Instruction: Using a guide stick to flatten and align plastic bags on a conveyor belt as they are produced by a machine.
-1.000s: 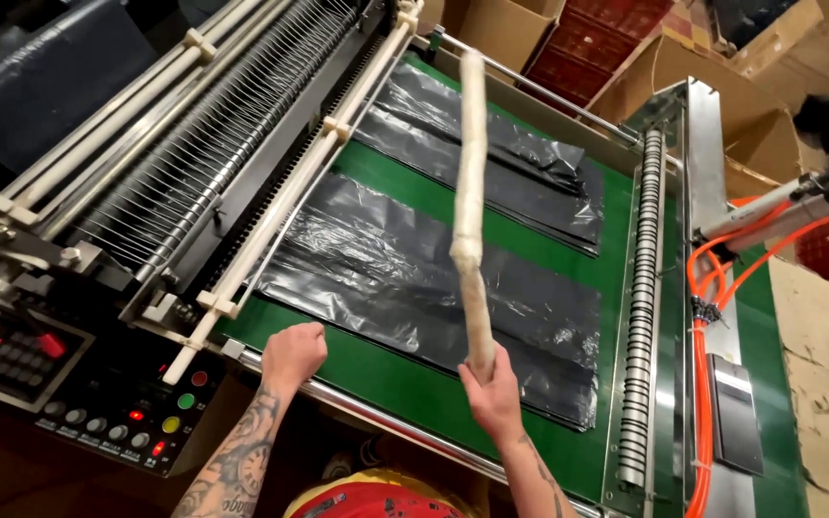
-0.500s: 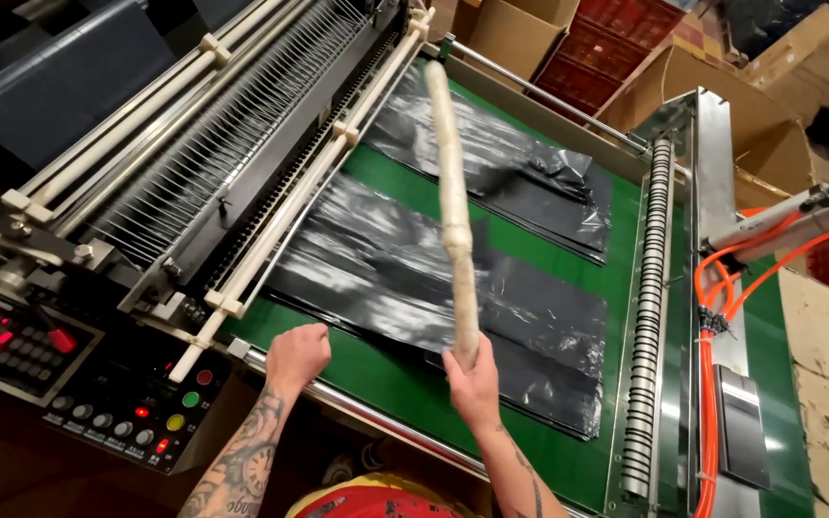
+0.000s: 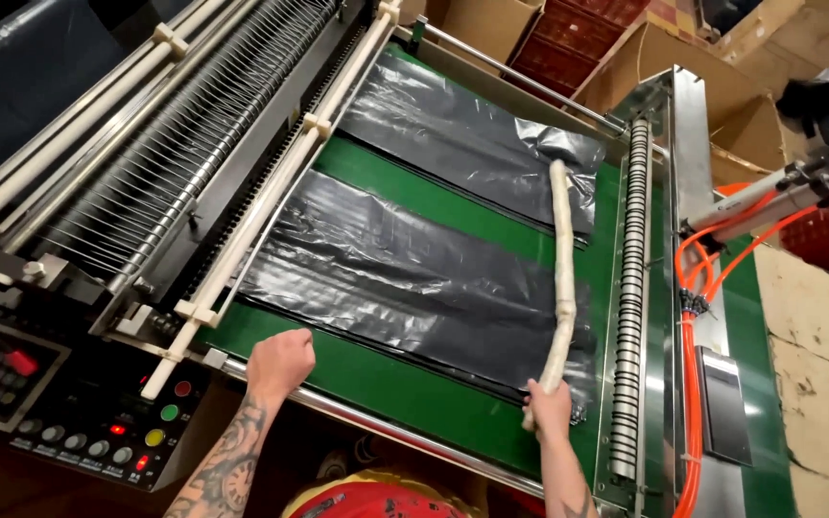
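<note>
My right hand (image 3: 549, 408) grips the long pale stick (image 3: 561, 288) at its near end, lying over black bags (image 3: 405, 278) by the surface's right edge; stiff, light. Left hand (image 3: 280, 363) fisted on the near rail.

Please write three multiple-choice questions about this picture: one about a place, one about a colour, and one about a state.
1. Where does the pale stick lie?
A. along the right ends of the black plastic sheets
B. on the control panel
C. on the cardboard boxes

2. What colour is the belt under the sheets?
A. red
B. green
C. white

3. What is the right hand doing?
A. hanging free
B. pressing a button
C. gripping the stick's near end

Key: 1 A, the stick crosses both sheets near the roller; 2 B, green shows between the sheets; 3 C, the fingers close around it.
</note>
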